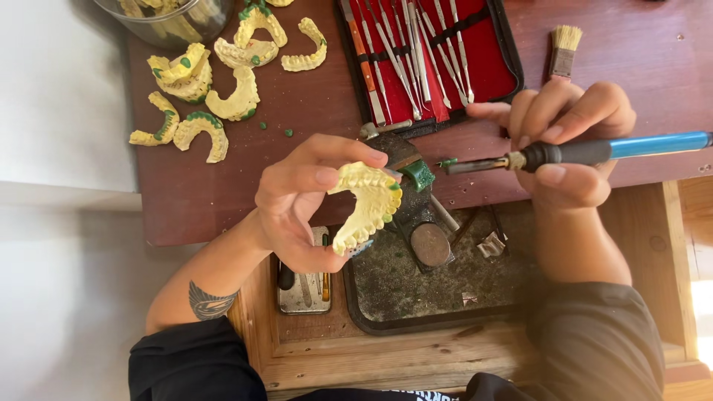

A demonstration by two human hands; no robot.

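1. Teeth in pale yellow plaster form a horseshoe-shaped dental cast (368, 204), held up over the near edge of the dark red surface (312, 111), above an open wooden drawer (475, 349).
2. Its arch opens down and to the left in the head view, with the row of moulded teeth running along the outer curve.
3. The left hand (301, 200) pinches the cast: the thumb presses one end from below, and the fingers curl over the top of the arch. The wrist is bent, and a dark tattoo (208, 301) shows on the forearm.
4. The right hand (572, 145) is closed around a heated tool with a blue handle (594, 152), gripped like a pen between thumb and fingers. Its metal tip points left toward a small lump of green wax (420, 176), just beside the cast.
5. More yellow casts (204, 85), some with green patches, lie scattered on the surface at upper left, well apart from the hands.
6. A red-lined case of metal instruments (427, 56) lies open beyond the hands, with a small brush (564, 50) to its right.
7. A dark tray (438, 282) sits in the drawer below the cast.
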